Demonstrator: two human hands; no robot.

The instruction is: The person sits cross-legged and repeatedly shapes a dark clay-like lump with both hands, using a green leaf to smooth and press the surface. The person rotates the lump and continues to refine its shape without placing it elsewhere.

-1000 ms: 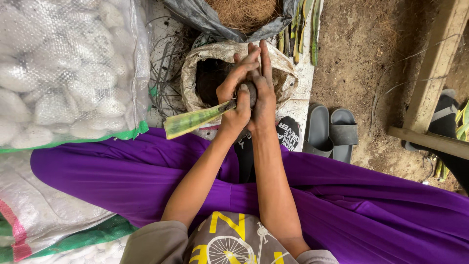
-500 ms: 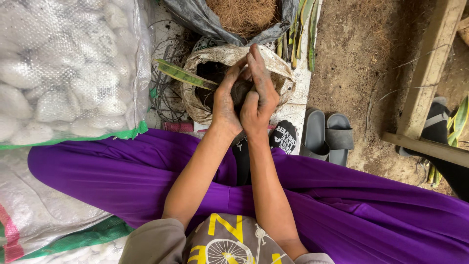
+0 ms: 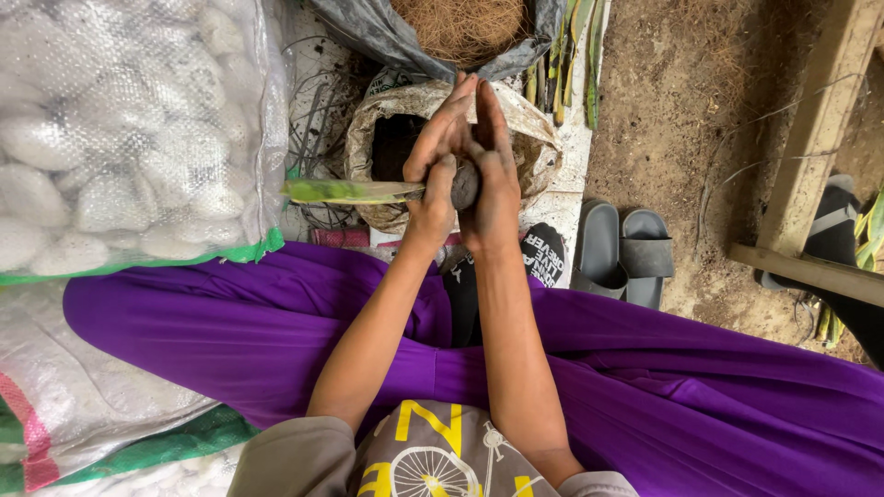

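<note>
Dark soil ball (image 3: 465,184) sits pressed between left hand (image 3: 435,170) and right hand (image 3: 493,179), both grips closed, above the sack's rim (image 3: 543,138).

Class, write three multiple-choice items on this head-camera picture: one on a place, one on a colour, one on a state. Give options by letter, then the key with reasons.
1. Where is the dark lump?
A. Pressed between both hands
B. On the grey sandals
C. Inside the mesh sack

2. What colour is the cloth over the person's legs?
A. Purple
B. Orange
C. Black

3. How does the green leaf strip lie?
A. Rolled into a ball
B. Sticking out sideways from the hands
C. Flat on the ground

Key: 1 A, the left hand and right hand close around it. 2 A, the cloth is plainly purple. 3 B, it juts out past the left hand toward the mesh sack.
</note>
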